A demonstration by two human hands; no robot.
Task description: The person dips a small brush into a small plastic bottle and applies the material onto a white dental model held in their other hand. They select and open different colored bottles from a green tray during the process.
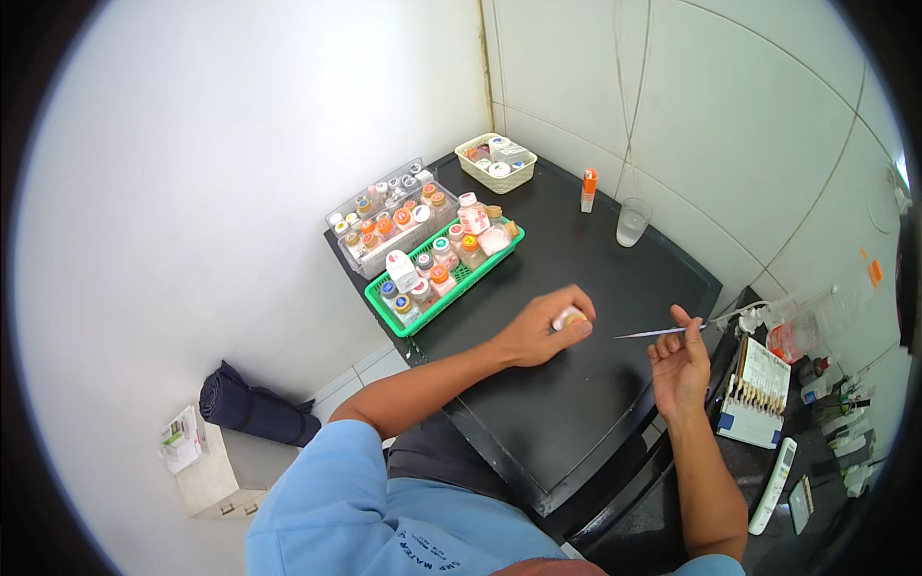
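Note:
Over the black tabletop [538,413], my left hand [538,331] is closed around a small jar [570,318], its lower part hidden by the fingers. Across from it, my right hand [680,370] pinches a slim, pointed brush [645,334] between thumb and fingers, the remaining fingers curled loosely. The brush's dark tip points left toward the jar and stays apart from it. Beyond my left hand lies a green plastic basket [465,287] with several small jars and bottles, some capped in orange, white or blue.
Behind the green basket stands a transparent rack [370,266] of small jars. A cream basket [497,181], an orange-and-white box [589,190] and a transparent cup [632,223] are farther back. On the right are a case of tooth-like shade tabs [753,396] and a long white device [773,487].

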